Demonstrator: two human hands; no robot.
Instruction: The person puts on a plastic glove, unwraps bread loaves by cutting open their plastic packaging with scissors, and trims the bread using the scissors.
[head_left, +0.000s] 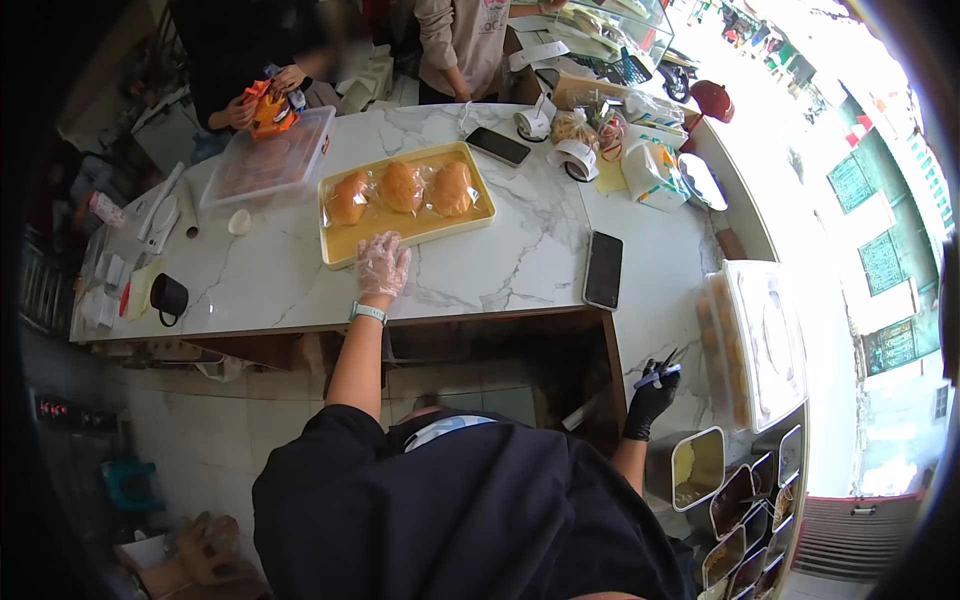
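My left hand [383, 265], in a clear plastic glove, reaches to the front rim of a yellow tray [430, 232]. Its fingers look stretched out over the rim; whether they press on it is unclear. Three round brown buns [402, 187] in clear wrappers sit in a row on this tray. At the right, my right hand [652, 402] wears a black glove and is closed around a slim light-blue tool [657, 376]. Dark pointed tips show above the fingers, too small to name the tool surely.
A phone [603, 270] lies near the counter's [490, 290] inner corner, another phone [498, 146] behind the tray. At right stand a lidded clear box [770, 345] and metal food containers [697, 468]. A black mug [168, 298] is at left. Across the counter, another person's hands hold an orange package [272, 110].
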